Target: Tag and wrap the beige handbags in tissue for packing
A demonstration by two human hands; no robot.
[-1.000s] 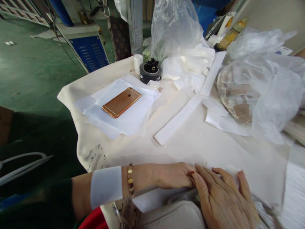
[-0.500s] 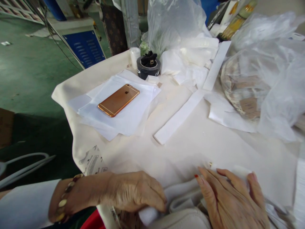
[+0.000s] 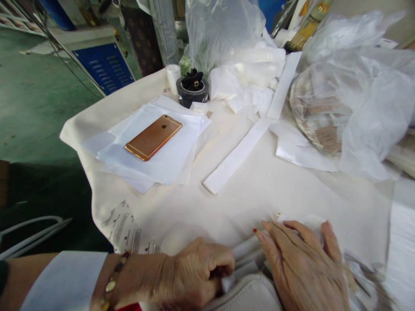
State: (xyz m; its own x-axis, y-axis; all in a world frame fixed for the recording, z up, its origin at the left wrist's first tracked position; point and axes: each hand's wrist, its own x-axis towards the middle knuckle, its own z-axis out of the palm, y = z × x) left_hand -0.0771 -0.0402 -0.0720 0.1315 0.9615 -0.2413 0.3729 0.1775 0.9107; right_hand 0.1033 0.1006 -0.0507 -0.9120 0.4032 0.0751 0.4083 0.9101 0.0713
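Note:
At the table's near edge lies a soft, light beige bag-like item (image 3: pixel 248 296) with a curved edge and folded pale material. Its exact kind is hard to tell under my hands. My left hand (image 3: pixel 202 274) is closed at its left side, fingers curled on a small white piece of material (image 3: pixel 228 284); the rest of that piece is hidden. Spread over the item's right part, my right hand (image 3: pixel 301 263) presses down with fingers apart. Just past its fingertips shows a tiny gold-coloured metal piece (image 3: pixel 279 214).
A gold phone (image 3: pixel 154 137) lies on white paper sheets (image 3: pixel 175 162). Behind stands a roll of black tape (image 3: pixel 193 97). White strips (image 3: pixel 235 157) cross the table's middle. Plastic bags (image 3: pixel 372 95) fill the back right, and printed paper (image 3: pixel 125 224) lies at the left edge.
My left hand has shifted slightly right and its fingers have curled tighter at the white piece. The right hand stays spread on the item. The whole view has shifted a little.

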